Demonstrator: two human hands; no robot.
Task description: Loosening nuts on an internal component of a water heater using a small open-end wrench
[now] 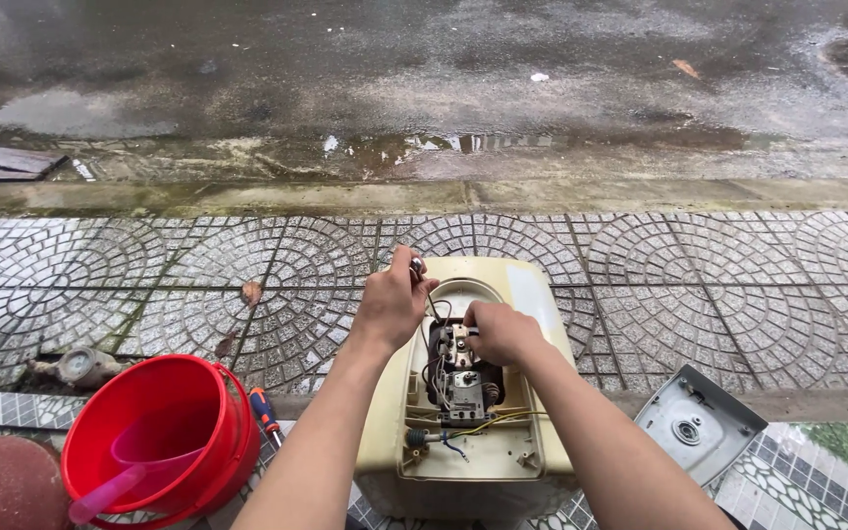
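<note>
A cream plastic appliance housing [522, 285] lies opened on the paved ground, showing a dark electrical component block [458, 378] with coloured wires [493, 420]. My left hand [392, 302] is at the housing's upper left rim, its fingers pinched on a small metal part [416, 265] joined to a thin dark wire. Inside the opening, my right hand [501, 332] has its fingers closed on the top of the component block.
A red bucket [164, 442] holding a pink ladle stands at the lower left, with a screwdriver [265, 412] beside it. A grey removed cover [699, 424] lies at the right. A water meter [79, 365] sits at the left. Beyond the patterned pavers is a wet road.
</note>
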